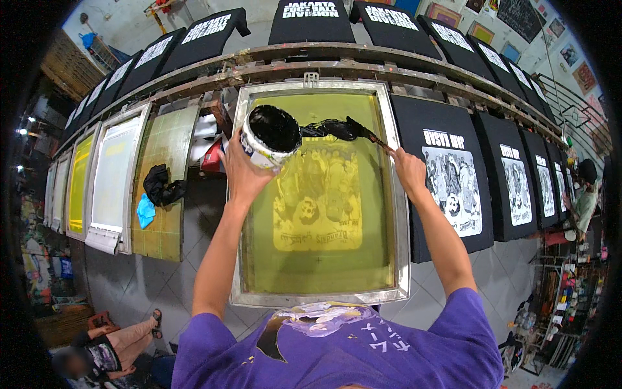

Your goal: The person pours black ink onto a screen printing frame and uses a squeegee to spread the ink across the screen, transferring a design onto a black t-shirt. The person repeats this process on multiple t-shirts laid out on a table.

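Observation:
My left hand [245, 176] grips a tub [269, 156] of thick black ink [271, 123], raised over the upper left of a framed yellow-green screen [330, 272] that bears a stencilled picture. My right hand [408, 170] holds the handle of a spatula [379, 142] angled over the screen's upper right, its blade coated in black ink. A dark band of ink stretches from beside the tub to the blade; I cannot tell how much of it rests on the mesh.
Printed black shirts on boards line the right [414, 123] and the far rack [311, 29]. More screens [116, 168] stand left, beside a board with black cloth [159, 185] and a blue rag [146, 211]. One person [583, 201] stands far right; another [116, 343] is at lower left.

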`<state>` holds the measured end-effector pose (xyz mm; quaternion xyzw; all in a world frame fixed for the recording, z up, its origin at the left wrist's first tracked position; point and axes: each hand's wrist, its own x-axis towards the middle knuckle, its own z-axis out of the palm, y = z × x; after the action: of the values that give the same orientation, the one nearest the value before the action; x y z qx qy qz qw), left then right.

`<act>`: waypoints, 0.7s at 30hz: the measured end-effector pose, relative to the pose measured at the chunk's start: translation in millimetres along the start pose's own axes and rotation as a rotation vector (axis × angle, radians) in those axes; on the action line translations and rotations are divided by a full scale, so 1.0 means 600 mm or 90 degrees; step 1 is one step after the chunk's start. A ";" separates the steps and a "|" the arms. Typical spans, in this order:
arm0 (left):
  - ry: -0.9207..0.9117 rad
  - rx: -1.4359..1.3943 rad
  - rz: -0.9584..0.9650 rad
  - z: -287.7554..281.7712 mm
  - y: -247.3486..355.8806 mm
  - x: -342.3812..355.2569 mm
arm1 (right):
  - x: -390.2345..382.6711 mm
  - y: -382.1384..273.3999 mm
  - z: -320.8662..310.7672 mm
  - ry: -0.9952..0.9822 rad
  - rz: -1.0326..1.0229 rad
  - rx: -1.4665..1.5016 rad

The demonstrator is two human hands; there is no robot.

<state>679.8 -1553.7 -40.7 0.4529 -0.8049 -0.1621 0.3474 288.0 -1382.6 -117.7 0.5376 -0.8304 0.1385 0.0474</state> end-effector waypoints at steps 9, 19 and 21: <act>0.125 -0.156 -0.175 -0.021 0.025 -0.162 | -0.074 -0.095 0.009 -0.022 0.110 0.017; 0.160 -0.503 -0.212 -0.044 0.002 -0.291 | -0.100 -0.227 0.065 -0.040 0.117 0.043; 0.156 -0.540 -0.221 -0.045 -0.002 -0.306 | -0.097 -0.253 0.072 -0.034 0.102 0.034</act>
<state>763.5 -1398.2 -98.1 0.4146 -0.5331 -0.4775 0.5620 452.8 -1401.8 -145.2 0.4740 -0.8677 0.1499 -0.0002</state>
